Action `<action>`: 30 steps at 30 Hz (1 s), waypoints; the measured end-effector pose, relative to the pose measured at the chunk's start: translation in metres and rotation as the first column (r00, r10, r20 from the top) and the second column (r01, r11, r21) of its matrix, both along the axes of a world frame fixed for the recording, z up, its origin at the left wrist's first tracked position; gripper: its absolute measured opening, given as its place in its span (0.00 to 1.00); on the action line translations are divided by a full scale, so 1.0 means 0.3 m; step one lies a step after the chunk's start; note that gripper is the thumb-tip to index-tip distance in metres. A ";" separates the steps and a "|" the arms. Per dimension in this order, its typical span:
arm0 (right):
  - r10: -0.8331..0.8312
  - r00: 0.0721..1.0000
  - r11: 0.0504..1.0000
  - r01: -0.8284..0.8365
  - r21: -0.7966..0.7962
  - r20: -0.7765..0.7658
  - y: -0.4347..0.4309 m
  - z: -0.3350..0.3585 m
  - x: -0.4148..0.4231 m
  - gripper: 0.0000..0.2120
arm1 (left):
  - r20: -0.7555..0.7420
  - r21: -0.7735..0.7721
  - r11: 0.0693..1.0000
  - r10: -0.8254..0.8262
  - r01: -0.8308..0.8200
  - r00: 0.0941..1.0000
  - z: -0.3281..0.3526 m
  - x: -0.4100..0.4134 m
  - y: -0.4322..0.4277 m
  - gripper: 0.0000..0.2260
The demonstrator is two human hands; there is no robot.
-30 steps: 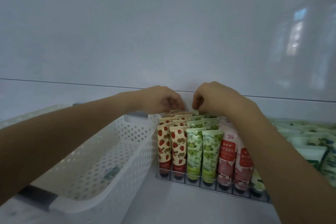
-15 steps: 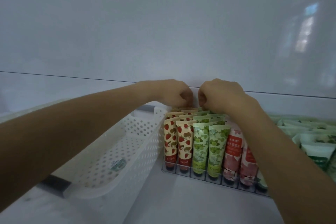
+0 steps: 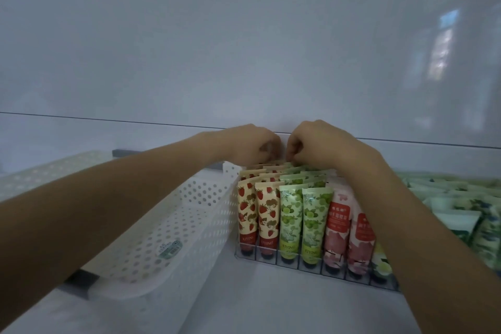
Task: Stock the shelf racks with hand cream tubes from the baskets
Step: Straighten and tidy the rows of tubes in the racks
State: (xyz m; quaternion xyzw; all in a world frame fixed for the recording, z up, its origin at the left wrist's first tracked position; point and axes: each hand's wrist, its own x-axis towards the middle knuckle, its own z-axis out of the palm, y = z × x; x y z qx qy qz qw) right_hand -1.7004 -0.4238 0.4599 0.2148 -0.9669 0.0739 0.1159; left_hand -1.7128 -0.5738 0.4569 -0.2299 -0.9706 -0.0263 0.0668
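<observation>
I saw left hand and right hand curled over the tops of the far tubes in the rack; couldn't tell if either pinched one. Tubes stood upright in rows. White basket sat just left of rack.

You work bare-armed: your left forearm and right forearm show uncovered, and your left hand and right hand are bare.
</observation>
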 end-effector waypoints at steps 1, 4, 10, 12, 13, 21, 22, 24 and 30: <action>0.004 1.000 0.999 -0.003 -0.033 0.022 0.010 0.009 0.001 0.11 | 0.021 0.016 1.000 -0.005 0.005 1.000 0.002 0.004 -0.011 0.13; -0.003 0.999 0.994 0.008 -0.107 0.048 0.049 0.036 -0.001 0.10 | 0.059 0.075 0.997 -0.009 0.004 0.998 -0.002 0.009 -0.044 0.15; -0.043 0.986 0.997 0.052 -0.050 0.159 0.081 0.049 0.006 0.06 | 0.051 0.130 0.991 -0.038 0.031 0.998 -0.007 -0.002 -0.059 0.14; -0.067 0.981 0.997 0.074 -0.034 0.182 0.076 0.039 0.002 0.06 | 0.057 0.144 0.989 -0.052 0.044 0.997 -0.006 -0.006 -0.064 0.12; -0.078 0.980 0.996 0.087 -0.037 0.185 0.075 0.036 -0.001 0.07 | 0.056 0.147 0.988 -0.058 0.049 0.997 -0.008 -0.008 -0.067 0.12; -0.086 0.992 0.996 0.088 -0.011 0.089 0.073 0.037 -0.009 0.13 | 0.001 0.055 0.997 -0.058 0.058 0.998 0.004 -0.017 -0.058 0.11; -0.075 0.996 0.997 0.077 -0.026 0.057 0.077 0.044 -0.008 0.14 | -0.031 0.051 0.996 -0.069 0.071 0.997 0.010 -0.015 -0.054 0.11; -0.055 0.998 0.997 0.056 -0.050 0.022 0.086 0.058 -0.008 0.15 | -0.090 0.060 0.991 -0.111 0.117 0.990 0.020 -0.006 -0.041 0.11; -0.064 0.991 0.998 0.062 0.021 0.114 0.067 0.029 -0.012 0.14 | -0.116 0.045 0.983 -0.174 0.180 0.978 0.019 0.003 0.034 0.12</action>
